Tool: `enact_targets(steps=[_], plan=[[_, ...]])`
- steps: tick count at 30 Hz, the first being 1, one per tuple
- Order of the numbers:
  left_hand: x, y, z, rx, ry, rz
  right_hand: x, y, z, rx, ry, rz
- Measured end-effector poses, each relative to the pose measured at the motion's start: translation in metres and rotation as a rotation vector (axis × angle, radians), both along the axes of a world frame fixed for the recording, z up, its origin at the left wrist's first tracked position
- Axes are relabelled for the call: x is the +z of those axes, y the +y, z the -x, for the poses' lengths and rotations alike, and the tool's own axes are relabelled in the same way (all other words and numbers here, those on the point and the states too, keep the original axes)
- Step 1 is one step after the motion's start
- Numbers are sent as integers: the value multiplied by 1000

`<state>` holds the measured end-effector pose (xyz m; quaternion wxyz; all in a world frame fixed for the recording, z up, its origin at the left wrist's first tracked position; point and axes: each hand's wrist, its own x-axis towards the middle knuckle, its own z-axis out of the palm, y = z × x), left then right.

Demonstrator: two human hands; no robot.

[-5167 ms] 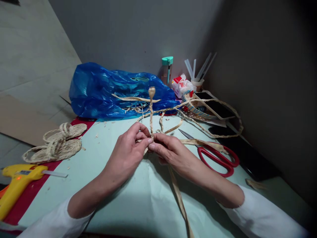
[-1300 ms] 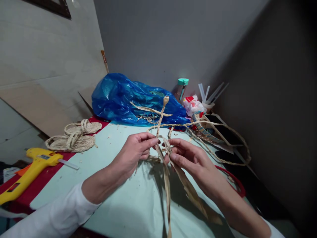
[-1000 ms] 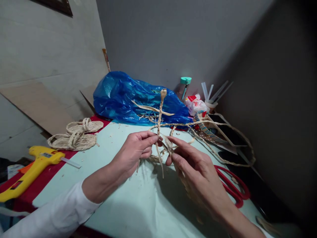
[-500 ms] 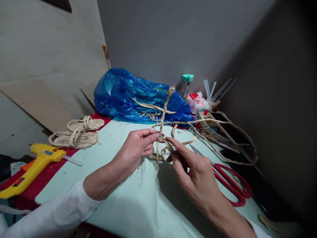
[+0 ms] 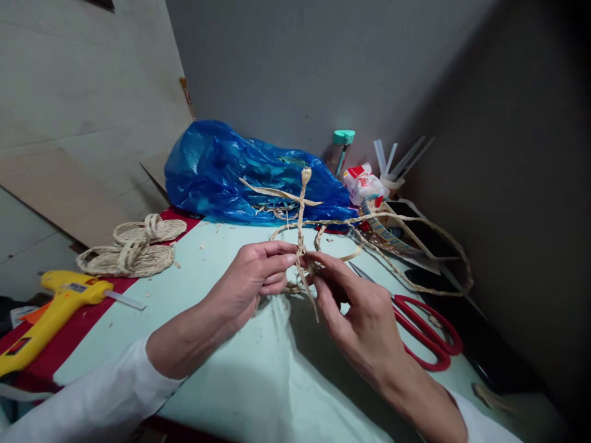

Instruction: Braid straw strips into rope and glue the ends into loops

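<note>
- Counting clock hours from the point where the hands met, I saw the yellow glue gun (image 5: 69,298) between eight and nine, a pale stick jutting from it toward the hands.
- A pair of woven sandals (image 5: 143,261) lay at nine, near the red edge of the table.
- At eleven I had a crumpled blue plastic bag (image 5: 207,166).
- The left hand (image 5: 252,274) gripped the braid (image 5: 301,215) low down, between thumb and index finger, its other fingers curled.
- The braid stood nearly upright toward twelve, above the pale green sheet (image 5: 221,381); a loose strand hung between five and six.
- The right hand (image 5: 364,314) was just beside the left, thumb and index finger closed on a strip (image 5: 312,268); I could not tell how its hidden fingers lay.
- A cup of clear sticks (image 5: 393,183) stood between one and two.
- Red-handled scissors (image 5: 420,332) lay at four, just beside the right wrist.
- A long plaited cord (image 5: 468,271) looped out to three.
</note>
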<state>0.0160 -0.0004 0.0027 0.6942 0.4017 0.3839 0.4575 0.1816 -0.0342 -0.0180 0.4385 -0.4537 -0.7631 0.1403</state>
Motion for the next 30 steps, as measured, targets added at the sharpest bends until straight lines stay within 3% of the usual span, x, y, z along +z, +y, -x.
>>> enact_targets(steps=[4, 11, 15, 21, 26, 28, 30], plan=[[0, 1, 0, -2, 16, 16, 1, -1, 0, 49, 5, 32], [0, 3, 0, -27, -11, 63, 6, 0, -2, 200, 128, 372], [-2, 5, 0, -33, -1, 81, 6, 1, -3, 241, 192, 476], [-5, 5, -2, -8, 21, 92, 13, 0, -3, 240, 128, 510], [0, 4, 0, -22, 47, 107, 20, 9, -17, -11, 34, 266], [0, 5, 1, -46, 40, 92, 20, 13, -21, 25, -10, 269], [0, 5, 3, -67, 38, 85, 17, 15, -21, 141, -43, 384]])
